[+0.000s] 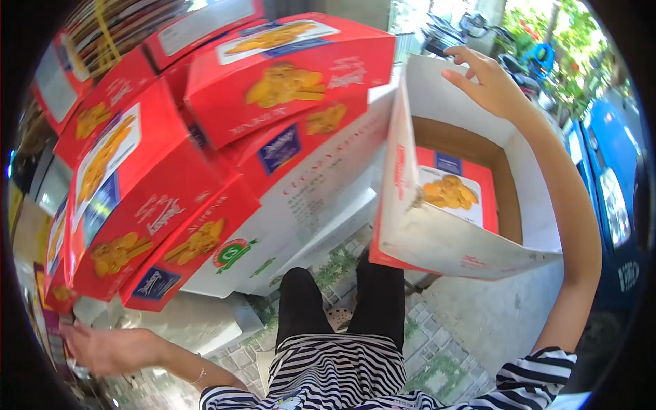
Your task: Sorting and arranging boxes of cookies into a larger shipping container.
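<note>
My right arm reaches along the outer right side of an open white carton (pixel 471 263), and my right hand (pixel 488 82) is at its far rim. The fingers of that hand are apart and hold nothing. Inside the carton lies a red snack box (pixel 451 191) with a picture of yellow snacks. At the lower left my left hand (pixel 113 347) is stretched out beside the near end of a pile of red snack boxes (pixel 137 225). Motion smears its fingertips, and whether they touch a purple-and-white package (pixel 58 335) there is unclear.
The red boxes are piled on a large white printed carton (pixel 294 212). A bundle of flat brown sheets (pixel 123 27) tied with yellow strap stands behind them. Far right is a blue vehicle (pixel 611 171), and motorbikes (pixel 465 31) stand at the back. Paving (pixel 437 321) lies below.
</note>
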`<act>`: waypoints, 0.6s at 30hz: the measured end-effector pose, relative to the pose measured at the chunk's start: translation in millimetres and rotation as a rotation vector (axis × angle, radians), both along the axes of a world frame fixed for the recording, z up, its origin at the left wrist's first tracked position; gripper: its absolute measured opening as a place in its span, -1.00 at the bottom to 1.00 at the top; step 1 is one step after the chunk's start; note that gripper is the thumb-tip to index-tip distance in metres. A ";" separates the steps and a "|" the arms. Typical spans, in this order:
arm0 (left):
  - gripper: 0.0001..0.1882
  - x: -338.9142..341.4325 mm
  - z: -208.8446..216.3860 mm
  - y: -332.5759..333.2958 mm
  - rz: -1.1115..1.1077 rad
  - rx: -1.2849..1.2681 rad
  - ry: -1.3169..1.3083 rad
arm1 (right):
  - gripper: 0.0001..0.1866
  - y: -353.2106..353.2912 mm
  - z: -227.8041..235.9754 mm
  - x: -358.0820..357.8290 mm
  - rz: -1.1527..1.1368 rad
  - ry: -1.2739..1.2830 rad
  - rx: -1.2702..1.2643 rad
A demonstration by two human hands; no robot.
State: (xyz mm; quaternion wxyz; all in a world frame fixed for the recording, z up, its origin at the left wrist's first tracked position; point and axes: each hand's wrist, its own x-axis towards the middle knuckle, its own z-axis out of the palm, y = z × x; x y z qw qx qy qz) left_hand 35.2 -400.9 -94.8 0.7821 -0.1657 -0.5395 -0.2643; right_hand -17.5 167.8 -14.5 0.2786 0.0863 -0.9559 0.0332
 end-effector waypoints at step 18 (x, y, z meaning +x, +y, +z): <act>-0.53 -114.6 67.3 516.0 -0.197 -1.881 -0.793 | -0.21 35.8 -114.8 51.3 -0.462 -1.435 0.154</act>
